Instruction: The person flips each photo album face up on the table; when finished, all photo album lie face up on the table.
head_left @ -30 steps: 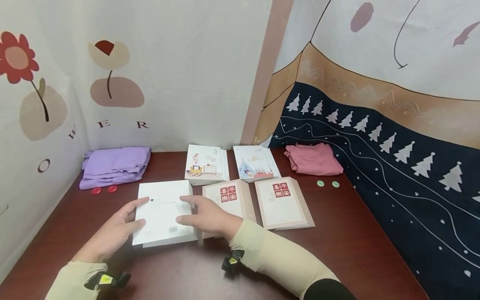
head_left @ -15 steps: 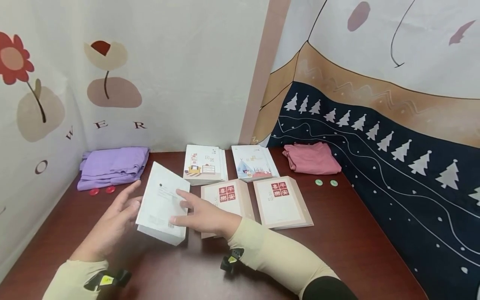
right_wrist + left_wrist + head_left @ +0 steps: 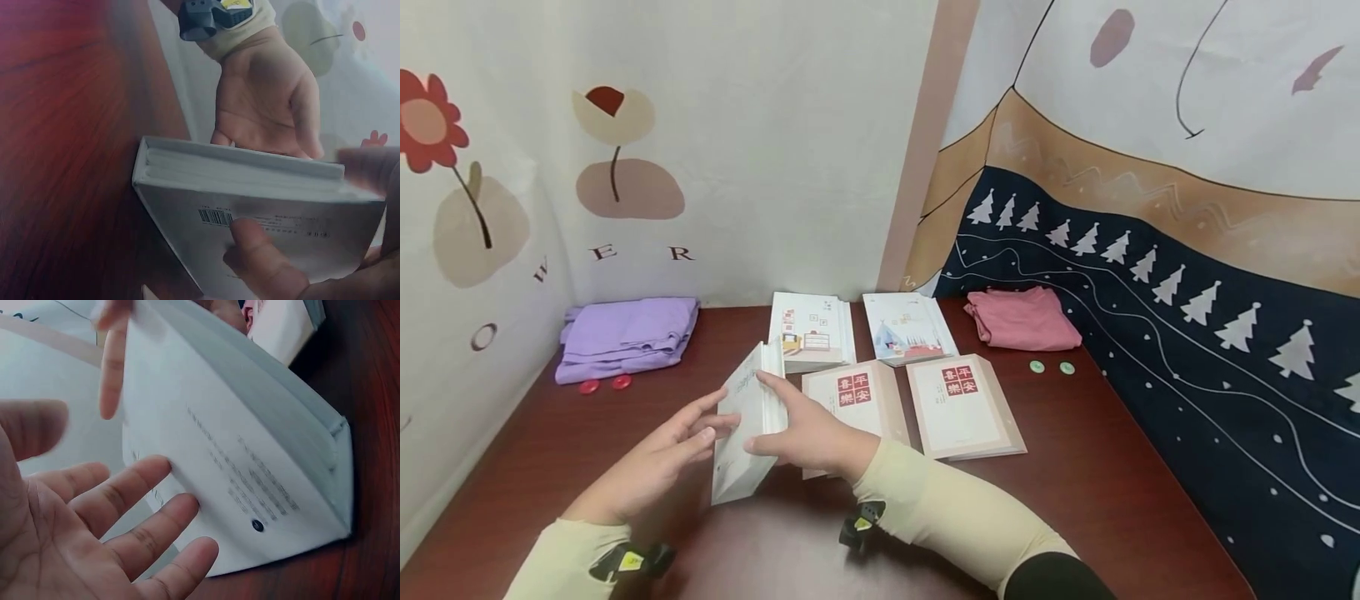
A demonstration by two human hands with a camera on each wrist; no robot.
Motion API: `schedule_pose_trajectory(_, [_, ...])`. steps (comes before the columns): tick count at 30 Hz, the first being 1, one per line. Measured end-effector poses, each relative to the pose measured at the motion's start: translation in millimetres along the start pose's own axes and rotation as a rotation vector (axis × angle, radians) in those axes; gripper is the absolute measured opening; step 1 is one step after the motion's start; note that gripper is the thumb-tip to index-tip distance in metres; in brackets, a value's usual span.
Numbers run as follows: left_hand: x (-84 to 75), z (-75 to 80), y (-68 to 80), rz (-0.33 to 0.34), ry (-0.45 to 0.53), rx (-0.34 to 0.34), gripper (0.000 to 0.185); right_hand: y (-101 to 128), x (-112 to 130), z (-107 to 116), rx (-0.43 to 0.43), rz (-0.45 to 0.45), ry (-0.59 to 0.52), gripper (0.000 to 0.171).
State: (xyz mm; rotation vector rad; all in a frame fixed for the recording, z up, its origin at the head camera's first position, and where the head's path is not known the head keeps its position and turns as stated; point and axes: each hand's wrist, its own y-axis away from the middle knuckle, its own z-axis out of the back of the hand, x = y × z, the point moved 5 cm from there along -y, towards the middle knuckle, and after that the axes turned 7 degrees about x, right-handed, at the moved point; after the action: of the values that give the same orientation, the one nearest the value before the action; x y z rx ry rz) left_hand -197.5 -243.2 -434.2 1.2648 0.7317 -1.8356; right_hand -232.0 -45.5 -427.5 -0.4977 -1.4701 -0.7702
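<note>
A thick white hardcover book [image 3: 739, 446] stands on edge, tilted, over the left-middle of the table. My right hand [image 3: 820, 427] grips it along one side, thumb low and fingers higher. In the right wrist view the thumb [image 3: 265, 256] presses the cover beside a barcode. My left hand [image 3: 651, 458] is at the book's other face, fingers nearly straight. The left wrist view shows those fingertips [image 3: 187, 503] right at the cover, near small print and a black dot, with the thumb [image 3: 34, 428] held away from it.
Two illustrated white books [image 3: 811, 329] [image 3: 908, 329] lie at the back; two beige-edged books [image 3: 853, 417] [image 3: 962, 417] with red squares lie before them. A folded purple cloth [image 3: 628, 333] and red buttons [image 3: 590, 387] are left; a pink cloth [image 3: 1024, 318] and green buttons [image 3: 1037, 367] are right.
The book has gone from lying face up between both hands to standing on edge, turned and shifted right. My left hand left its edge, then came to its face.
</note>
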Motion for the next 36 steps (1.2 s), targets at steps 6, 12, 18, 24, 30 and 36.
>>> schedule_pose_trajectory(6, [13.0, 8.1, 3.9, 0.114, -0.169, -0.085, 0.058, -0.3, -6.3, 1.7, -0.002, -0.059, 0.084, 0.084])
schedule_pose_trajectory(12, [31.1, 15.3, 7.9, 0.298, -0.126, -0.135, 0.063, 0.8, -7.5, 3.8, -0.087, -0.105, 0.368, 0.09])
schedule_pose_trajectory(18, [39.1, 17.9, 11.1, 0.355, -0.126, -0.108, 0.068, -6.0, -8.6, 5.9, -0.094, -0.112, 0.423, 0.086])
schedule_pose_trajectory(24, [38.0, 25.9, 12.7, 0.399, -0.177, -0.154, 0.071, -12.4, -16.6, 7.1, -0.086, -0.173, 0.337, 0.081])
schedule_pose_trajectory(30, [35.8, 28.8, 14.0, 0.394, -0.164, -0.186, 0.068, -12.8, -15.3, 11.5, -0.137, -0.131, 0.221, 0.072])
schedule_pose_trajectory(36, [27.7, 25.6, 12.5, 0.398, -0.196, -0.225, 0.066, -7.4, -11.7, 26.9, -0.131, -0.03, 0.146, 0.072])
